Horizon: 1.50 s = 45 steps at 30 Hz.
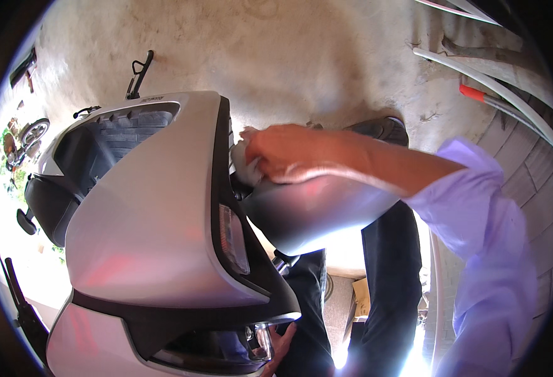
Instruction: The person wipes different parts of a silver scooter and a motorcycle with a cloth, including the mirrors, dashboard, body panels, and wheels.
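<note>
A silver-grey motor scooter with a front body panel [144, 212] fills the left and middle. My right hand [276, 155] reaches in from the right, in a light purple sleeve, and is closed around a pale cloth [244, 165]. The cloth lies at the upper end of the silver front fender [319, 207], by the panel's dark edge. At the bottom, my left hand [281, 348] is beside the headlight [220, 346], fingers apart; the lamp hides part of it. A narrow clear lamp [234, 240] sits in the black trim.
My dark-trousered legs [392, 264] stand beside the fender, a dark shoe [380, 131] on the concrete floor [305, 61]. White curved strips [488, 82] and a red-ended bar [472, 93] lie at the right. A cardboard piece [362, 297] shows behind my legs. A motorcycle [34, 134] stands far left.
</note>
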{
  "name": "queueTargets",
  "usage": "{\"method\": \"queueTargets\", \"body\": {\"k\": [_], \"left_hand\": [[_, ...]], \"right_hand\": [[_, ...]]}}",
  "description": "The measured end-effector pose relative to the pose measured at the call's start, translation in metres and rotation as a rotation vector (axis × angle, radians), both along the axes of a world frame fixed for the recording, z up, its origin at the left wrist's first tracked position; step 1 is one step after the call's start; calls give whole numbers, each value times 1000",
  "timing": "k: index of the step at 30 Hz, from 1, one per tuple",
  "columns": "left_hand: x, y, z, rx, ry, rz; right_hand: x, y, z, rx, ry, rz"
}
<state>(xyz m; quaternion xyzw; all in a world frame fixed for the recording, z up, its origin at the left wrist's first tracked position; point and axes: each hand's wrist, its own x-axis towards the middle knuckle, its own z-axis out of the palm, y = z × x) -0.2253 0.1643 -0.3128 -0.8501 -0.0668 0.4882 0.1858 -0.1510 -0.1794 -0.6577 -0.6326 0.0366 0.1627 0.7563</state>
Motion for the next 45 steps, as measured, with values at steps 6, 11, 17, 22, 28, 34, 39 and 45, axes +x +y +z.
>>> {"method": "queueTargets", "body": {"k": [6,11,17,22,28,34,39,45], "left_hand": [[5,19,-3,-125,-24,79],[-12,76,12,-110,-82,-61],[-10,75,10,-98,-56,-5],[-3,46,1,-129,-73,98],[-18,69,9,128,-55,-281],[-5,62,0,51,-36,-90],[-8,75,3,30,-44,28],[-1,69,-5,-2,-38,70]], "right_hand": [[8,-17,-44,-132,200,148],[24,-7,-6,391,87,-79],[40,19,-28,134,20,107],[51,31,-74,-43,172,333],[60,15,-65,-125,191,498],[44,17,-83,-272,210,563],[43,6,-56,-213,357,373],[38,30,-104,-322,439,247]]}}
